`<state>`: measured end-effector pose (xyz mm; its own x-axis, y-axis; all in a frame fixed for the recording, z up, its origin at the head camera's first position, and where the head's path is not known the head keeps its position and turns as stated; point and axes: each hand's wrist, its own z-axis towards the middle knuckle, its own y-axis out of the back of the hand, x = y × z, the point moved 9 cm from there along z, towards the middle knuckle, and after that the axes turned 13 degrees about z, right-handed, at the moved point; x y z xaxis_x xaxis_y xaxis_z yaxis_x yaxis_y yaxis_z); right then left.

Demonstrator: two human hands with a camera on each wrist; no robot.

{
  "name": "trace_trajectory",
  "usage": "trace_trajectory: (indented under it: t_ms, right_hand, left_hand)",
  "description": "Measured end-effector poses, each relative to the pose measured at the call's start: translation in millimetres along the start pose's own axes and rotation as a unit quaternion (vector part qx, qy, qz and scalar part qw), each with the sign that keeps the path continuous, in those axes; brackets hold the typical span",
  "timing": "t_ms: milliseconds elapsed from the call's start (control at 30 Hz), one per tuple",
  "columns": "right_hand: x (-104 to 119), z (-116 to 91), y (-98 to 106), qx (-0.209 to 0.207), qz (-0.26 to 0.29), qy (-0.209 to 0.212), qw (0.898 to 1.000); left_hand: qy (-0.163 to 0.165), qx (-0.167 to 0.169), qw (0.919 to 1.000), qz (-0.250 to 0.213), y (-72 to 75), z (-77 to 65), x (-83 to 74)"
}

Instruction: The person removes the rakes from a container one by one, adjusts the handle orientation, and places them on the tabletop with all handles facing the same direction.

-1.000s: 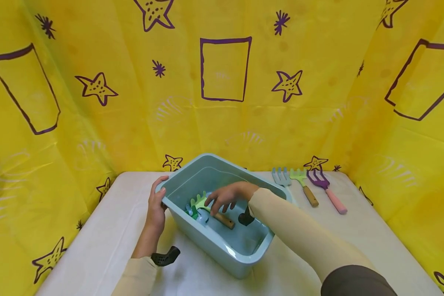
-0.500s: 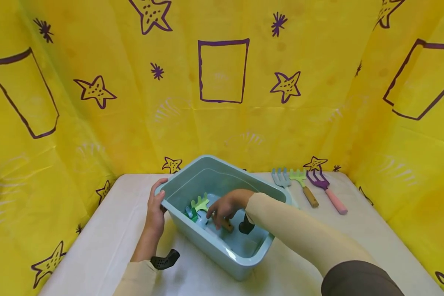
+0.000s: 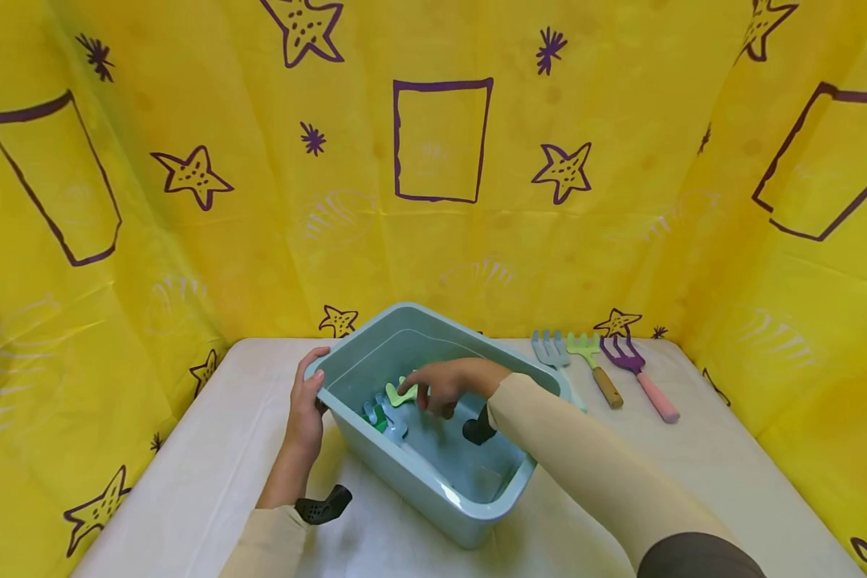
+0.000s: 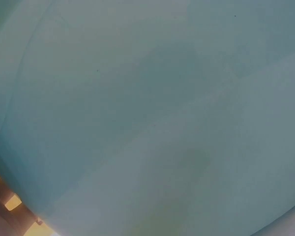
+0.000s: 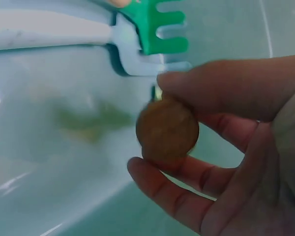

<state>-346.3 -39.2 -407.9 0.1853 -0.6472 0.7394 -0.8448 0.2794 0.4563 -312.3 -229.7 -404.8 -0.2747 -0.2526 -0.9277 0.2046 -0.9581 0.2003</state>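
My left hand [image 3: 307, 409] grips the left corner of a pale blue plastic bin [image 3: 405, 470], thumb over its rim. In the left wrist view the bin's wall [image 4: 152, 108] fills most of the picture. Inside the bin, my right hand [image 3: 451, 384] holds a small light green hand rake [image 3: 399, 393]. The right wrist view shows its round wooden handle end [image 5: 167, 130] between thumb and fingers. Below the hand lie a pale blue hand fork [image 5: 49, 29] and a dark green rake head [image 5: 164, 29], at the bin's left end.
To the right of the bin on the white-covered table [image 3: 209, 457] lie a pale blue hand fork [image 3: 551, 349], a light green rake with a wooden handle [image 3: 607, 387] and a purple fork with a pink handle [image 3: 653, 393]. Yellow patterned cloth [image 3: 433, 265] surrounds the table.
My right hand has gone down into the bin, closed on the light green rake's wooden handle and lifted it a little. My left hand stays on the rim.
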Motion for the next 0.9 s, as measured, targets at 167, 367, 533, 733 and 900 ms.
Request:
trace_trajectory:
  t_ms: [167,367,533,733,900]
  right_hand:
    - [2,-6,11,-0.039,0.0,0.011,0.999]
    - [-10,-8,17,-0.061,0.039,-0.036,0.997]
    - [-25,-7,7,-0.024,0.121,-0.101,0.987]
    - [-33,-2,0,-0.01,0.1,-0.116,0.988]
    - [-34,2,0,-0.022,0.074,-0.105,0.991]
  left_hand:
    - [0.006,0.003,1.0,0.005,-0.4,-0.9,0.2]
    - [0.009,0.003,0.9999,0.006,0.1,-1.0,0.2]
    - [0.009,0.003,0.9999,0.007,0.6,-1.2,-0.3]
    - [0.013,0.005,0.9998,0.011,0.1,-1.9,-1.0]
    - [0.013,0.004,0.9999,0.011,-0.2,-2.3,-2.1]
